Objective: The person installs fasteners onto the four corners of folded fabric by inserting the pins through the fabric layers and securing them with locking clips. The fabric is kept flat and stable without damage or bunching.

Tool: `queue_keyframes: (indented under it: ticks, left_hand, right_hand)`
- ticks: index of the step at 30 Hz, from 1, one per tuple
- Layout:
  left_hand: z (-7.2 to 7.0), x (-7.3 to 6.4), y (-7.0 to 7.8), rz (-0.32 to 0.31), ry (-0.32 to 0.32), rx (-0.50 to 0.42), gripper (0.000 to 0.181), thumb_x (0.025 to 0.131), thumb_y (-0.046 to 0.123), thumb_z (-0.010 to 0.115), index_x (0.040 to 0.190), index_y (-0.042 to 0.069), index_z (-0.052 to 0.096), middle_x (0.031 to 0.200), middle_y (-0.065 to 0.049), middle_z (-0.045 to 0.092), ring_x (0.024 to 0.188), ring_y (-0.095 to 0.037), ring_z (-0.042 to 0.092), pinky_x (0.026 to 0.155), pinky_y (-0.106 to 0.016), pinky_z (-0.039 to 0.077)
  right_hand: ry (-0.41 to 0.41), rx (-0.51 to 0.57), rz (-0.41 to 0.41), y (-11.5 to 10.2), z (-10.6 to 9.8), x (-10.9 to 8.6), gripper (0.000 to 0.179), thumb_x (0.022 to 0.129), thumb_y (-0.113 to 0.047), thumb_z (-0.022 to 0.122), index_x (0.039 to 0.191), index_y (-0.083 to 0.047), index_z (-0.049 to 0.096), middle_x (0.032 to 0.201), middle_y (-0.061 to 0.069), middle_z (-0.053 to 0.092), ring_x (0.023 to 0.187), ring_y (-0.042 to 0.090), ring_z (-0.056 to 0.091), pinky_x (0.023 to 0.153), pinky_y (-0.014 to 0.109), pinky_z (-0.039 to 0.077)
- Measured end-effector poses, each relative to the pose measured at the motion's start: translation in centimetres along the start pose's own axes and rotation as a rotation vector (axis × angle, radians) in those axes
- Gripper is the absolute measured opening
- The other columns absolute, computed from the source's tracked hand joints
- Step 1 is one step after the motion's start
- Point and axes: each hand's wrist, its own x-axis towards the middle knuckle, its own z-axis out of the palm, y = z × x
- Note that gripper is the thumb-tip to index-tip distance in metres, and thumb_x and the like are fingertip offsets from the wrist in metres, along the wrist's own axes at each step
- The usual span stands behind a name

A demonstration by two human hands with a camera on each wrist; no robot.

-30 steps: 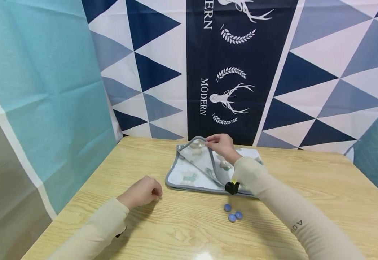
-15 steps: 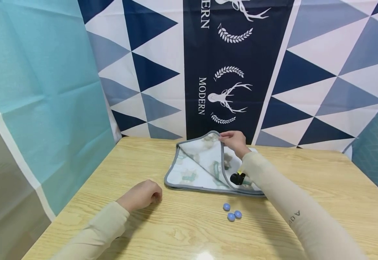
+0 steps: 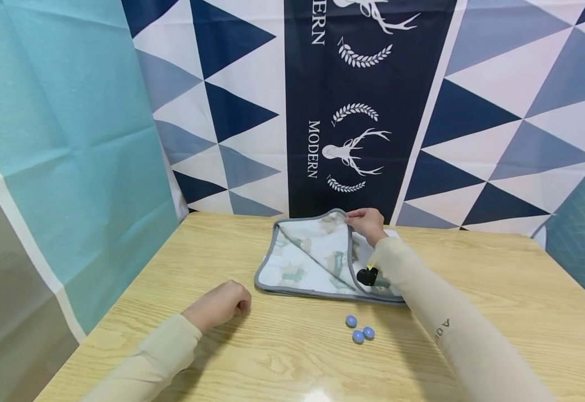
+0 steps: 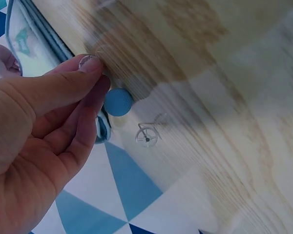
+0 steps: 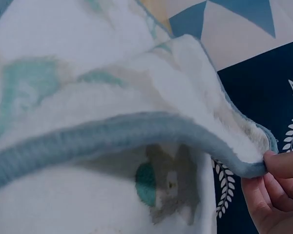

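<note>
A white cloth [image 3: 292, 268] with green and brown prints and a grey-blue edge lies folded towards the table's back. My right hand [image 3: 367, 223] pinches its top layer's corner between thumb and fingers; the right wrist view shows this raised corner [image 5: 256, 146] close. Left of the cloth's front, my left hand [image 3: 227, 301] stays low with curled fingers. In the left wrist view its thumb meets the fingertips, with a blue round thing [image 4: 118, 102] and a small spoked wheel shape [image 4: 146, 136] beside them. I cannot tell whether this hand holds something.
Three small blue balls [image 3: 358, 336] sit on the wooden table [image 3: 282, 357] in front of the cloth. A patterned fabric backdrop [image 3: 242, 111] hangs along the table's back edge, and a turquoise one [image 3: 86, 139] hangs on the left.
My right hand has moved right with the cloth corner, then dropped slightly, and the top layer spreads wider. The left hand stays about in place.
</note>
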Motion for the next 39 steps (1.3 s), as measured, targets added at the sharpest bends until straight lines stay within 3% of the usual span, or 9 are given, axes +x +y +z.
queue_keyframes:
  ticks: [4, 9, 17, 20, 23, 27, 34, 39]
  left_hand:
    - [0.1, 0.0, 0.0, -0.025, -0.006, -0.01, 0.029, 0.074, -0.019, 0.061, 0.068, 0.009, 0.068, 0.07, 0.002, 0.067, 0.063, -0.001, 0.042, 0.056, -0.013, 0.04]
    - [0.1, 0.0, 0.0, -0.022, -0.006, -0.003, 0.031, 0.073, -0.021, 0.057, 0.066, 0.008, 0.066, 0.066, 0.001, 0.064, 0.061, -0.002, 0.041, 0.055, -0.014, 0.039]
    - [-0.1, -0.1, 0.2, -0.012, -0.006, 0.039, 0.03, 0.075, -0.018, 0.055, 0.07, 0.008, 0.069, 0.072, 0.0, 0.07, 0.066, -0.001, 0.054, 0.058, -0.014, 0.047]
    - [-0.1, -0.1, 0.3, -0.006, 0.003, 0.033, 0.031, 0.074, -0.019, 0.053, 0.065, 0.008, 0.066, 0.068, 0.002, 0.066, 0.061, 0.0, 0.046, 0.055, -0.013, 0.042]
    - [-0.1, -0.1, 0.4, 0.003, 0.013, 0.024, 0.034, 0.074, -0.018, 0.053, 0.056, 0.011, 0.052, 0.058, 0.007, 0.051, 0.057, 0.0, 0.034, 0.052, -0.013, 0.031]
    - [-0.1, 0.1, 0.7, 0.003, 0.02, 0.007, 0.043, 0.076, -0.017, 0.054, 0.056, 0.015, 0.033, 0.058, 0.008, 0.027, 0.056, -0.003, 0.022, 0.052, -0.015, 0.019]
    - [-0.5, 0.2, 1.0, -0.003, 0.044, 0.007, 0.046, 0.075, -0.014, 0.058, 0.058, 0.015, 0.027, 0.06, 0.008, 0.021, 0.057, -0.003, 0.019, 0.053, -0.017, 0.016]
    - [-0.6, 0.3, 1.0, -0.029, 0.038, 0.004, 0.045, 0.079, -0.011, 0.06, 0.059, 0.015, 0.029, 0.06, 0.008, 0.022, 0.056, -0.003, 0.02, 0.053, -0.017, 0.017]
  right_hand:
    - [0.006, -0.054, -0.008, 0.2, 0.2, 0.3, 0.024, 0.084, -0.015, 0.071, 0.106, -0.004, 0.073, 0.083, 0.004, 0.073, 0.058, 0.002, 0.062, 0.064, 0.017, 0.046]
    - [0.021, -0.086, -0.048, 0.5, 0.3, 0.4, 0.025, 0.084, -0.015, 0.071, 0.106, -0.003, 0.073, 0.086, 0.007, 0.075, 0.069, 0.011, 0.068, 0.065, 0.019, 0.048]
    - [0.032, -0.207, -0.16, 1.7, 0.5, -0.1, 0.023, 0.082, -0.011, 0.069, 0.101, 0.002, 0.073, 0.1, 0.018, 0.073, 0.101, 0.032, 0.063, 0.083, 0.035, 0.054]
    - [0.042, -0.207, -0.17, 1.9, 0.6, -0.2, 0.022, 0.082, -0.01, 0.068, 0.1, 0.002, 0.073, 0.101, 0.019, 0.072, 0.102, 0.033, 0.062, 0.086, 0.038, 0.054]
    - [0.06, -0.21, -0.178, 1.7, 0.6, -0.3, 0.021, 0.081, -0.01, 0.068, 0.098, 0.002, 0.074, 0.102, 0.019, 0.072, 0.104, 0.034, 0.061, 0.089, 0.04, 0.053]
    - [0.07, -0.216, -0.171, 1.3, 0.4, -0.5, 0.021, 0.082, -0.009, 0.067, 0.098, 0.003, 0.073, 0.107, 0.02, 0.07, 0.107, 0.035, 0.06, 0.092, 0.043, 0.053]
    - [0.066, -0.22, -0.221, -0.3, 0.8, -1.7, 0.019, 0.083, -0.008, 0.065, 0.096, 0.002, 0.073, 0.1, 0.02, 0.072, 0.1, 0.034, 0.063, 0.088, 0.042, 0.054]
    - [-0.021, -0.241, -0.304, -2.1, 2.4, -3.5, 0.016, 0.084, -0.01, 0.067, 0.094, 0.0, 0.073, 0.093, 0.017, 0.074, 0.088, 0.029, 0.068, 0.079, 0.036, 0.056]
